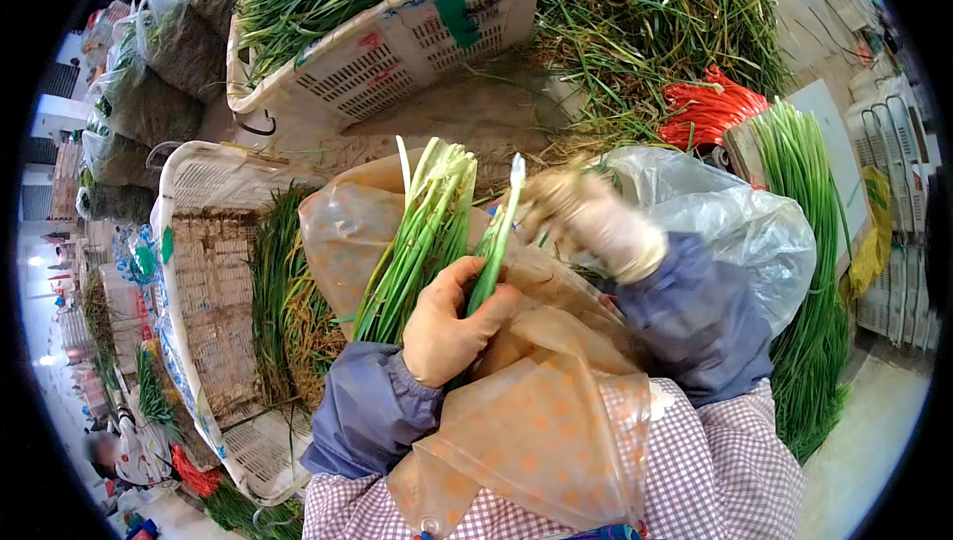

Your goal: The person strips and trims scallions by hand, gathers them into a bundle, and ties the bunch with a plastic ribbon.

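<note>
My left hand (457, 325) is closed, with a few garlic chives (498, 242) pinched between thumb and forefinger, their white ends pointing up. Against the back of that hand leans a thicker bunch of chives (417, 232), white ends up as well. To the right of the pinched stalks is my right hand (606, 222), in a thin pale glove and smeared by motion. Its fingers are too blurred to show whether they hold anything. Orange-spotted plastic sheeting (526, 431) covers my lap beneath both hands.
At left stands a white plastic crate (204, 421) with loose chives in it. Another crate (427, 34), full of chives, tilts at the back. A heap of chives and trimmings (655, 14), red ties (710, 108), clear plastic (725, 212) and a long chive bundle (804, 242) lie rightward.
</note>
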Tool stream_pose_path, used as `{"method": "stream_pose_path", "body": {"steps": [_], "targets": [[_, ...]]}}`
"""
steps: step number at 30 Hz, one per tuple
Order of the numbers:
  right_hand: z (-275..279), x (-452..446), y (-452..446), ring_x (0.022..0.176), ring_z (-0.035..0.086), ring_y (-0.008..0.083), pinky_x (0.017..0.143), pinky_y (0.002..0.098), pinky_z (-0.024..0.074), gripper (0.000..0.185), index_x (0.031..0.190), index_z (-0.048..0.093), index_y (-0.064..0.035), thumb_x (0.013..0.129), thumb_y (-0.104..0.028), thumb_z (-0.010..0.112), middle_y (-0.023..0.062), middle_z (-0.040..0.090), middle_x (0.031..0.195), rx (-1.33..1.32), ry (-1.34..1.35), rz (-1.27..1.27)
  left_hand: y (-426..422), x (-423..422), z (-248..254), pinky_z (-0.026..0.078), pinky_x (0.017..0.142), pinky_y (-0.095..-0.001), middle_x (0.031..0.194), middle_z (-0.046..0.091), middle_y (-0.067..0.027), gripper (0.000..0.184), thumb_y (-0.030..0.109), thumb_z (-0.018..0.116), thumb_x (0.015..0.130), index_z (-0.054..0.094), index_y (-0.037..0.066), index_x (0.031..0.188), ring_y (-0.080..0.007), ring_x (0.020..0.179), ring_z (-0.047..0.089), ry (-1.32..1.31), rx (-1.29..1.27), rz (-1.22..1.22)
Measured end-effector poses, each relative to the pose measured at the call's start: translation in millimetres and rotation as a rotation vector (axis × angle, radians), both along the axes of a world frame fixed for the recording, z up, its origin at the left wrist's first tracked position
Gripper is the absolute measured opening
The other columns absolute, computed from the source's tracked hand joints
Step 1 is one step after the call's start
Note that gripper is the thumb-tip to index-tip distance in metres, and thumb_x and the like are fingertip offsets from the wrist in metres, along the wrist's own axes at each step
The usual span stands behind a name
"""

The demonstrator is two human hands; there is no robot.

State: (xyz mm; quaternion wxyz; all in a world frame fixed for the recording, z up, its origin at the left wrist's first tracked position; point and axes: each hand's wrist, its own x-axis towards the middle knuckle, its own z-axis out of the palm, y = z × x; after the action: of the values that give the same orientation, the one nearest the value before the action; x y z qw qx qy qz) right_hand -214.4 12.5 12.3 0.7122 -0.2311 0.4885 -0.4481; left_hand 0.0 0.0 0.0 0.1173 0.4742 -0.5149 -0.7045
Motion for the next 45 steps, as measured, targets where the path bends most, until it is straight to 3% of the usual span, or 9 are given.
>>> {"method": "stream_pose_path", "body": {"steps": [2, 11, 17, 23, 27, 33, 37, 42, 45], "targets": [[-46, 34, 2, 0.076, 0.059, 0.0115, 0.068, 0.0266, 0.0492, 0.031, 0.099, 0.065, -0.0013, 0.093, -0.031, 0.060, 0.0036, 0.065, 0.084, -0.256, 0.075, -0.031, 4, 2, -4, 0.046, 0.065, -0.0260, 0.077, 0.061, -0.0026, 0.028, 0.021, 0.068, 0.085, 0.060, 0.003, 0.106, -0.0090, 0.069, 0.054, -0.098, -0.329, -0.134], [-23, -6, 1, 0.050, 0.048, 0.0049, 0.045, 0.0188, 0.0340, 0.022, 0.084, 0.064, -0.0073, 0.090, -0.028, 0.061, 0.0005, 0.059, 0.069, -0.115, 0.125, -0.021, 6, 0, -8, 0.045, 0.062, -0.0287, 0.074, 0.059, -0.0067, 0.021, 0.018, 0.063, 0.089, 0.057, 0.002, 0.099, -0.0158, 0.065, 0.054, -0.141, -0.424, -0.144], [-69, -103, -11, 0.041, 0.042, 0.0045, 0.036, 0.0175, 0.0271, 0.030, 0.087, 0.066, -0.0050, 0.093, -0.034, 0.059, 0.0025, 0.063, 0.066, -0.308, 0.407, -0.730, 5, 4, 2, 0.045, 0.062, -0.0292, 0.070, 0.058, -0.0068, 0.021, 0.021, 0.061, 0.090, 0.057, 0.001, 0.095, -0.0130, 0.066, 0.055, -0.240, -0.518, -0.170], [-22, -34, -4, 0.045, 0.040, 0.0020, 0.040, 0.0183, 0.0258, 0.029, 0.095, 0.069, -0.0083, 0.089, -0.037, 0.063, -0.0023, 0.054, 0.060, -0.137, 0.244, -0.017, 7, -8, 8, 0.045, 0.062, -0.0326, 0.072, 0.060, -0.0131, 0.026, 0.025, 0.062, 0.089, 0.057, 0.000, 0.094, -0.0211, 0.063, 0.056, -0.245, -0.529, -0.195], [-47, -21, -16, 0.052, 0.047, 0.0040, 0.045, 0.0178, 0.0326, 0.023, 0.092, 0.068, -0.0048, 0.089, -0.027, 0.063, 0.0001, 0.058, 0.064, -0.175, 0.145, -0.049, 4, -5, 7, 0.044, 0.060, -0.0344, 0.071, 0.058, -0.0142, 0.025, 0.023, 0.060, 0.091, 0.056, 0.000, 0.098, -0.0229, 0.061, 0.055, -0.227, -0.541, -0.213], [-79, -57, -29, 0.054, 0.052, 0.0084, 0.050, 0.0216, 0.0394, 0.015, 0.084, 0.070, -0.0071, 0.089, -0.020, 0.063, 0.0006, 0.061, 0.066, -0.513, 0.939, -0.621, 2, -2, -4, 0.042, 0.058, -0.0346, 0.068, 0.055, -0.0146, 0.022, 0.021, 0.056, 0.093, 0.055, 0.000, 0.100, -0.0247, 0.061, 0.054, -0.197, -0.554, -0.219], [-80, -141, -24, 0.036, 0.031, 0.0021, 0.032, 0.0201, 0.0196, 0.031, 0.082, 0.069, -0.0050, 0.091, -0.034, 0.061, -0.0034, 0.053, 0.053, -0.161, 0.523, -1.123, 4, 5, -2, 0.043, 0.058, -0.0346, 0.069, 0.055, -0.0150, 0.021, 0.020, 0.056, 0.093, 0.054, 0.000, 0.099, -0.0265, 0.061, 0.054, -0.176, -0.575, -0.221], [-42, -54, -2, 0.041, 0.037, 0.0036, 0.037, 0.0197, 0.0284, 0.075, 0.107, 0.064, -0.0038, 0.087, -0.071, 0.037, -0.0016, 0.057, 0.060, -0.015, 0.302, -0.152, 4, -3, -3, 0.045, 0.061, -0.0375, 0.074, 0.059, -0.0174, 0.021, 0.019, 0.059, 0.090, 0.054, 0.001, 0.099, -0.0340, 0.067, 0.058, -0.197, -0.601, -0.265], [-47, -1, -8, 0.061, 0.051, 0.0073, 0.054, 0.0216, 0.0411, 0.044, 0.111, 0.062, -0.0072, 0.096, -0.046, 0.046, 0.0024, 0.063, 0.083, -0.277, 0.153, -0.199, 4, -5, -1, 0.047, 0.064, -0.0402, 0.079, 0.061, -0.0197, 0.024, 0.021, 0.062, 0.088, 0.055, 0.000, 0.100, -0.0366, 0.074, 0.060, -0.189, -0.590, -0.453]]}}
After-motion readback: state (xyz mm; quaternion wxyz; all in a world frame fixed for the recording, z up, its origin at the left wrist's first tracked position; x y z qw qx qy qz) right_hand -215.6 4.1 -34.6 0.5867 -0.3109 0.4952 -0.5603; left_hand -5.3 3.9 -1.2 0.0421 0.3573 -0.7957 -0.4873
